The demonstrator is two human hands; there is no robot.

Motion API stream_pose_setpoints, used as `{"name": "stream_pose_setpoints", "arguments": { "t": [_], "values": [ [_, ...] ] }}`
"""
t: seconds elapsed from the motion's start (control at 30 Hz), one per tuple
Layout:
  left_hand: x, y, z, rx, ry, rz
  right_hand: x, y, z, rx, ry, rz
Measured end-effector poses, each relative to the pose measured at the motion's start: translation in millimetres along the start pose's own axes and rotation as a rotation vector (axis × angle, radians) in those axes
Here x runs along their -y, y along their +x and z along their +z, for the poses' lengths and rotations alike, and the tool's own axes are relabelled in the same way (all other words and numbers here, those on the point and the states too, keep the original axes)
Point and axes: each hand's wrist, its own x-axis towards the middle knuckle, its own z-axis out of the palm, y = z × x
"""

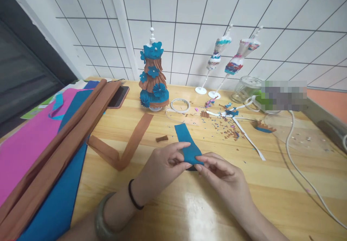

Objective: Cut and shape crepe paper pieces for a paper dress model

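Note:
Near the table's middle, a strip of blue crepe paper (187, 136) is pinched between both hands, its far end resting toward the back. My left hand (165, 161) grips its near left edge with thumb and fingers. My right hand (222, 172) pinches the near right corner, where the paper looks folded over. Beyond them stands a small dress form (154, 76) covered in brown pleated paper and blue paper flowers. A brown paper strip (135, 139), bent in a V, lies left of my hands, and a short brown piece (162, 138) lies just behind the left one.
Large crepe sheets in pink (27, 132), blue and brown cover the left side, beside a phone (118, 97). A tape roll (180, 105), paper scraps (230, 130), two slim dress forms (214, 58), a glass jar (246, 88) and a white cable (292, 154) are farther back and right.

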Motion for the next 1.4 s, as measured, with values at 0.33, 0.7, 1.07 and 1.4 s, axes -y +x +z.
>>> {"name": "stream_pose_setpoints", "arguments": {
  "t": [0.33,0.7,1.07,1.4],
  "values": [
    [-1.0,-1.0,-2.8,-0.042,0.233,0.272,2.0,-0.6,-2.4,0.04,-0.087,-0.082],
    [-0.5,0.7,-1.9,-0.087,0.262,0.375,-1.7,-0.9,-3.2,0.054,-0.146,-0.151],
    [2.8,1.0,0.1,-0.07,0.239,0.284,-2.6,-1.1,-2.3,0.075,-0.134,-0.151],
    [1.1,0.5,-0.6,-0.049,0.256,0.3,-4.2,-1.7,-1.7,0.075,-0.111,-0.119]
  ]
}}
